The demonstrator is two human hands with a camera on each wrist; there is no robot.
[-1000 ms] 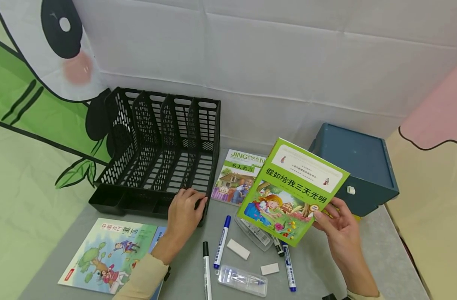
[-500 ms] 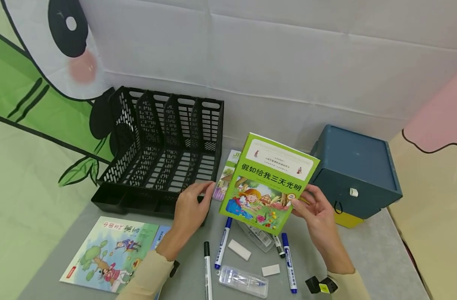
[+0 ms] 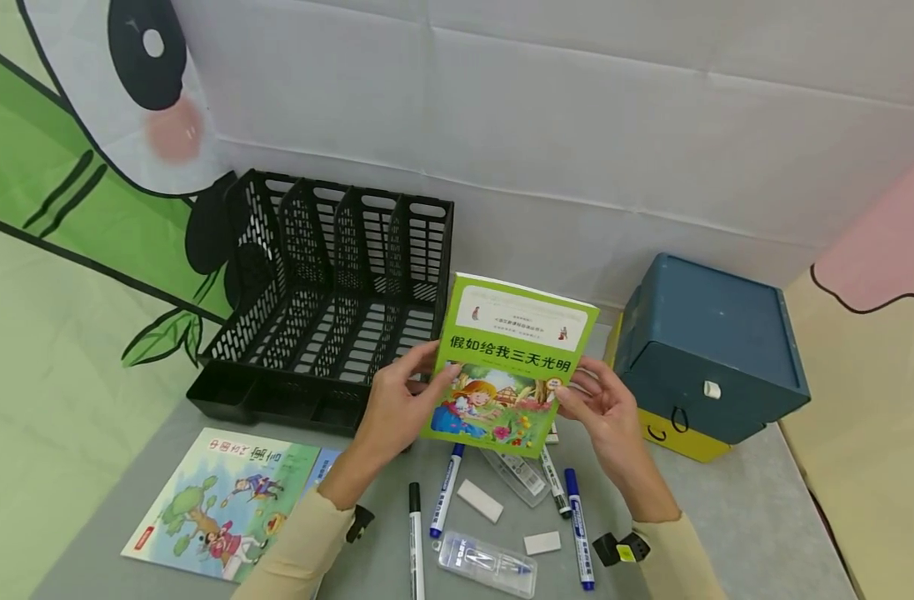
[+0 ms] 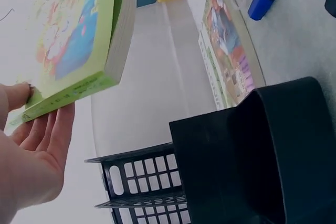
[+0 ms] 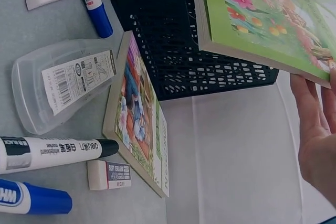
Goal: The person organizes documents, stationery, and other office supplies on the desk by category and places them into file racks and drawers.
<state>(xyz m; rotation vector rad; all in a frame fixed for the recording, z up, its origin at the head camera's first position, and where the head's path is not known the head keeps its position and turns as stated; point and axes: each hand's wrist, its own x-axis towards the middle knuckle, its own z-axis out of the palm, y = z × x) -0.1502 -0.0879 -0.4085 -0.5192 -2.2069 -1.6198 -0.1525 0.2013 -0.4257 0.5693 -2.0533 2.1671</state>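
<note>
Green book (image 3: 512, 362), held above the desk (image 3: 749, 508) in front of the black rack's right end. My left hand (image 3: 392, 412) grips the spine side, thumb on the cover, fingers beneath; my right hand (image 3: 614, 417) pinches the fore-edge side between thumb and fingers. I judge it a light paperback, stiff through its page block but bendable at the cover, not fragile; the smooth cover may slip and the pages may fan if I take only the fore-edge. The spine looks the surest hold, with the opposite edge as support.

Containers: the black rack (image 3: 443, 258) has four upright bays, parted by perforated dividers, and a front tray (image 3: 277, 421) with small compartments. The clear case (image 3: 486, 565) nearest me seems to contain pens; the labelled case (image 5: 34, 95) beyond is see-through, its contents uncertain. The blue box (image 3: 719, 304) presents a closed front above a yellow drawer (image 3: 689, 437); I cannot tell what either holds.
</note>
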